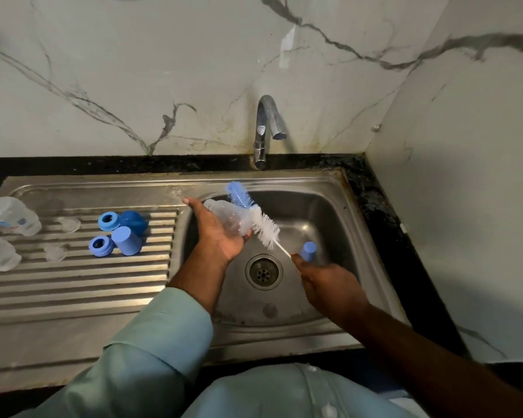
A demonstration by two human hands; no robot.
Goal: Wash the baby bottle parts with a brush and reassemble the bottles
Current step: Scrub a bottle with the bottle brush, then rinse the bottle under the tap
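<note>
A marble-veined wall backed the steel sink, its tap dry, while your left grip curled round a clear bottle over the basin and your right grip pinched the brush handle, bristles lying across the bottle's outside. You seemed mid-scrub on this bottle; left of your left grip, on the drainboard, lay two blue rings, blue caps and two more clear bottles. Next likely called for steering bristles into the mouth, then rinsing.
</note>
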